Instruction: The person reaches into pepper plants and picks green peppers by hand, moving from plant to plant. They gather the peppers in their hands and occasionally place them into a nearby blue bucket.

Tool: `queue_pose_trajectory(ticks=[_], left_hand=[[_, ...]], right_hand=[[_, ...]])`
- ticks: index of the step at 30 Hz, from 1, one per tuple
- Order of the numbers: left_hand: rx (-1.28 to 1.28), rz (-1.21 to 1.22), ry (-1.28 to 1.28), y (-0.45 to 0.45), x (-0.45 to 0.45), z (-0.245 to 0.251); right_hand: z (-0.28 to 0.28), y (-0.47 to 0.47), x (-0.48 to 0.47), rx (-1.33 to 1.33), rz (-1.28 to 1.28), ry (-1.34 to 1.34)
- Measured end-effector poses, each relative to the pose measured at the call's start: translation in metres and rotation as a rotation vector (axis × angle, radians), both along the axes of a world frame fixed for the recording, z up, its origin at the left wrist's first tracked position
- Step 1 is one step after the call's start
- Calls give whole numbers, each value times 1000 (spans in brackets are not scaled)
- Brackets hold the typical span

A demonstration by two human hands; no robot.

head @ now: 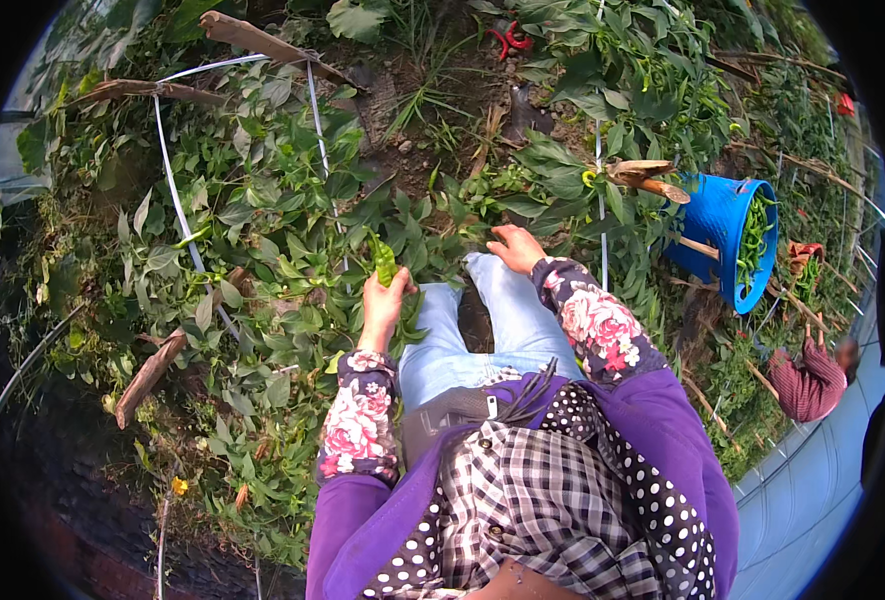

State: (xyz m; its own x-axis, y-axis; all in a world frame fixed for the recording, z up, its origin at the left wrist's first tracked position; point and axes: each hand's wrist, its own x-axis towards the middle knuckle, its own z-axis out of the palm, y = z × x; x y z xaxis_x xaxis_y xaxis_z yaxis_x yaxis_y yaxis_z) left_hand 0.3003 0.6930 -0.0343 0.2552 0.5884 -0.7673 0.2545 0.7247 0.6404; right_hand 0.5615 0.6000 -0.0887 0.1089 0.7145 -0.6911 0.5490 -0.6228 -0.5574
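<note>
My left hand [385, 301] is closed around a few green chili peppers [385, 264], whose wrinkled ends stick up past the fingers, over the leaves of the pepper plants [277, 202] on the left. My right hand [516, 248] is beside my right knee, palm down, with its fingers spread towards low pepper foliage; I see nothing held in it. Green peppers hang among the leaves at the right [645, 75]. A blue plastic bucket [701, 225] with green peppers [754, 236] inside is tilted among the plants to the right of my right hand.
Wooden stakes [274, 46] and white strings [172, 172] line the rows; one broken stake [645, 180] juts out near the bucket. Red peppers [510, 39] lie ahead by the soil path [405, 135]. Another person [810, 379] in a dark red top is at the far right.
</note>
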Motion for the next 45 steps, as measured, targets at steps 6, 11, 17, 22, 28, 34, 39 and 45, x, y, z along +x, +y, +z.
queue_pose_trajectory(ticks=[6, 11, 17, 22, 28, 34, 39, 45], left_hand=[[-45, 125, -102, 12, 44, -74], [-152, 73, -135, 17, 84, -104], [-40, 78, -119, 38, 113, -99], [-35, 54, -213, 53, 108, -110], [-69, 30, -206, 50, 113, -114], [-79, 33, -131, 42, 106, -76], [-55, 8, -73, 37, 94, -33], [-56, 15, -99, 27, 63, 25]], right_hand=[[-135, -19, 31, -334, 75, -162], [-220, -34, 39, -314, 272, -99], [-287, -58, 48, -335, 151, -67], [-311, -66, 81, -559, 97, -479], [-342, -120, 112, -681, -206, -345], [-273, -65, 79, -515, -230, -344], [-175, 13, 29, -376, -37, -361], [-86, 75, 38, -12, -22, -464]])
